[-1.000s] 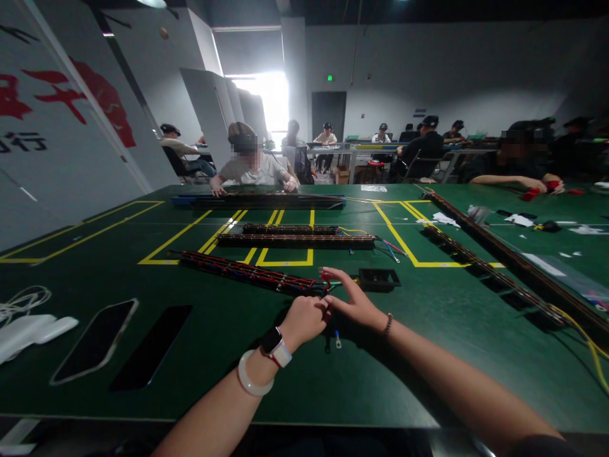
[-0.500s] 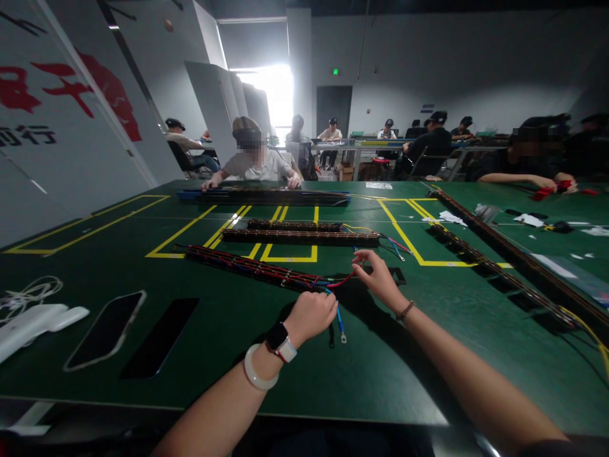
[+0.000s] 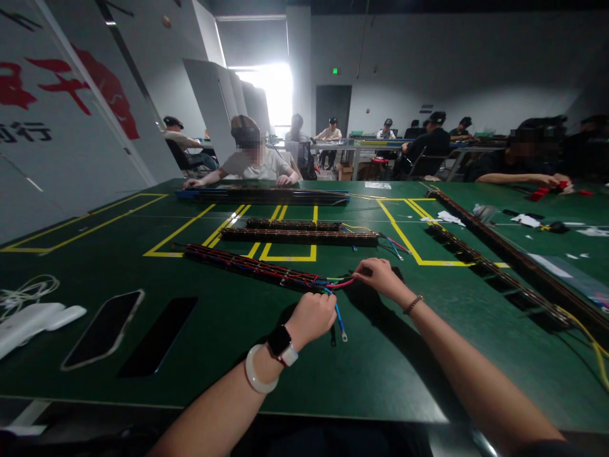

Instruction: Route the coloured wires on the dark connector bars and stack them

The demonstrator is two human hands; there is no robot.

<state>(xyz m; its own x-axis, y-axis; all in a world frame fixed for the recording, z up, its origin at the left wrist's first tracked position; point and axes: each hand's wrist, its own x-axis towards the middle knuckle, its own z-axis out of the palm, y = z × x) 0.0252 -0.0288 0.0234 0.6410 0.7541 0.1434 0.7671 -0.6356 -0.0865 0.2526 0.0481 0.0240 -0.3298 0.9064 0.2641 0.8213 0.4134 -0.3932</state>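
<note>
A long, dark wiring assembly point(image 3: 252, 265) with red and blue wires along its top lies slantwise on the green table point(image 3: 228, 343). At its right end, my left hand point(image 3: 311, 314) is closed on a blue cable point(image 3: 339, 316), whose metal ring lug hangs below the fingers. My right hand point(image 3: 379, 278) pinches the outer end of a red cable point(image 3: 342, 284), which bends out of the same end; the cable's tip is hidden by the fingers. A green wire point(image 3: 334, 279) shows just behind the red one. The dark shadow of my right arm falls beneath it.
Two similar dark assemblies point(image 3: 304, 237) lie farther back; longer ones point(image 3: 504, 270) run along the right. Two phones point(image 3: 159, 336) and a white device point(image 3: 33, 324) with a cord are on the left. Across the table a person point(image 3: 250, 155) handles a long blue-edged piece point(image 3: 266, 197).
My right hand has lowered slightly, and its fingers have closed round the red cable's end. My left hand stays almost in place on the blue cable.
</note>
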